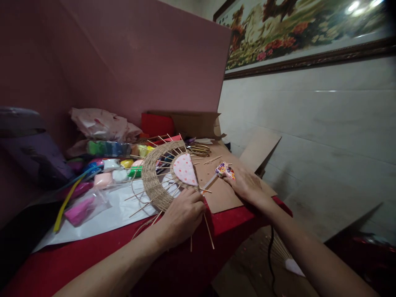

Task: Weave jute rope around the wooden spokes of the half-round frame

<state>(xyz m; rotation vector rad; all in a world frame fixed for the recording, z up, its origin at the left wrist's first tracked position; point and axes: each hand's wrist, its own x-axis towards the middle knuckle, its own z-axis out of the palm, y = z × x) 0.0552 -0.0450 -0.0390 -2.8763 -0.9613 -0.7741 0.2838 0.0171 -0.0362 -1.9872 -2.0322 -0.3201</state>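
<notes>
A half-round weaving of brown twine on thin sticks stands tilted over the table, with a pink dotted half-circle at its centre. My left hand is closed on its lower straight edge, where the sticks meet; the fingertips are partly hidden. Under my right hand lies a flower-patterned glue gun, its body between my curled fingers and thumb. A pale, translucent glue stick runs from it toward the weaving. Loose thin sticks rest on the cardboard beyond.
Bags of coloured clay and a white sheet cover the left of the red-covered table. A purple container stands at far left. A black cord hangs past the right edge. Gold-handled scissors lie behind.
</notes>
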